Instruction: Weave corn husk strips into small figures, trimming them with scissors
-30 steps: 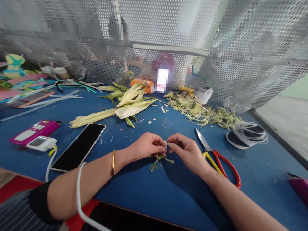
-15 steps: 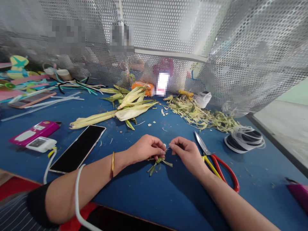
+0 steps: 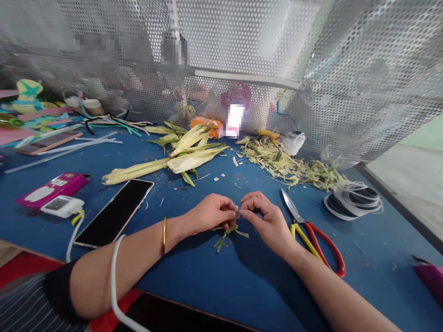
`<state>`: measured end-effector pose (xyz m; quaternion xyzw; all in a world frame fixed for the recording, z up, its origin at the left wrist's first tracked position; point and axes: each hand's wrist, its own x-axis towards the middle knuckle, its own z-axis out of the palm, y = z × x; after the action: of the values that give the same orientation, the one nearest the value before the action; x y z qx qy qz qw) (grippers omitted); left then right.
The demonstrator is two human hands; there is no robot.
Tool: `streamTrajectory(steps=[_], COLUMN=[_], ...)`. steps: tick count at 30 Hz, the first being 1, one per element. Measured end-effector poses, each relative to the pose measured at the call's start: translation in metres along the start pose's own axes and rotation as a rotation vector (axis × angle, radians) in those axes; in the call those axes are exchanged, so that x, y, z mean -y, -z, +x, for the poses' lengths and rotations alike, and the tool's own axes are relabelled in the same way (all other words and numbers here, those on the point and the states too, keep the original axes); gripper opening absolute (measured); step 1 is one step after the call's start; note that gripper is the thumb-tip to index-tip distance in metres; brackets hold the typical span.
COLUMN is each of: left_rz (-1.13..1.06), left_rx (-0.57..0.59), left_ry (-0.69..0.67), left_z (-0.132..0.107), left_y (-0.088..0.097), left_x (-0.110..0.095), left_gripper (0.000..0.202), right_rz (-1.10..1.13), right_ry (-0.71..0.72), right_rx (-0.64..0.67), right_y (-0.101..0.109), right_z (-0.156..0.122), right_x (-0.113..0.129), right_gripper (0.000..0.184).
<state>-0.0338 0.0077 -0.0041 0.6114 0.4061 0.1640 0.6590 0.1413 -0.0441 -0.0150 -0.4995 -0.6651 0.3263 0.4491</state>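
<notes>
My left hand (image 3: 215, 214) is closed in a pinch around a small green corn-husk braid (image 3: 225, 234); its loose ends stick out below the fingers onto the blue table. Fingertip to fingertip with it, my right hand (image 3: 266, 220) pinches a thin pale strand that is mostly hidden now. Scissors (image 3: 293, 207) with red and yellow handles lie just right of my right hand, their blades pointing away from me. Beyond my hands rests a bunch of pale corn husks (image 3: 194, 159).
A heap of shredded husk (image 3: 277, 161) lies at the back right, near a coil of white cord (image 3: 353, 200). On the left are a black-screened phone (image 3: 116, 212), a magenta case (image 3: 55, 186) and a white device (image 3: 62, 206), whose cable crosses my left arm. Perforated sheeting (image 3: 242, 41) hangs behind.
My right fingertips have come in to meet the left ones, closing the small gap where a thin strand showed. My left hand stays almost still on the braid.
</notes>
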Motion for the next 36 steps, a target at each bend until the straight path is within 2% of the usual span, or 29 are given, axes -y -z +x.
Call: streamTrajectory(steps=[6,10,16,20,28,33,36], left_rz=[-0.006,0.036,0.041,-0.018,-0.067,-0.052,-0.037], left_rx=[0.061,0.096,0.018,-0.017,-0.026,-0.016,-0.013], left_ry=[0.008,-0.024,-0.022,0.011,0.037,0.027,0.012], left_z=[0.000,0.001,0.001,-0.001,-0.002,-0.001,0.001], left_y=[0.002,0.004,0.000,-0.001,-0.001,0.000,0.001], left_x=[-0.001,0.000,0.001,-0.002,-0.004,-0.002,-0.001], left_gripper=[0.006,0.010,0.021,0.021,0.013,0.010,0.009], right_rz=[-0.093,-0.125,-0.123,-0.120,-0.243,-0.177,-0.127], right_ry=[-0.027,-0.032,-0.037,-0.140,-0.125,-0.194,-0.278], right_rx=[-0.065,-0.064,-0.048,-0.043,0.047,0.029,0.035], right_y=[-0.006,-0.009,-0.007,0.002,-0.001,0.000,0.001], right_z=[0.002,0.003,0.003,-0.001,-0.008,-0.006,-0.006], right_x=[-0.002,0.000,-0.001,0.000,0.006,0.002,0.001], right_gripper=[0.018,0.018,0.014,0.018,0.015,0.015,0.021])
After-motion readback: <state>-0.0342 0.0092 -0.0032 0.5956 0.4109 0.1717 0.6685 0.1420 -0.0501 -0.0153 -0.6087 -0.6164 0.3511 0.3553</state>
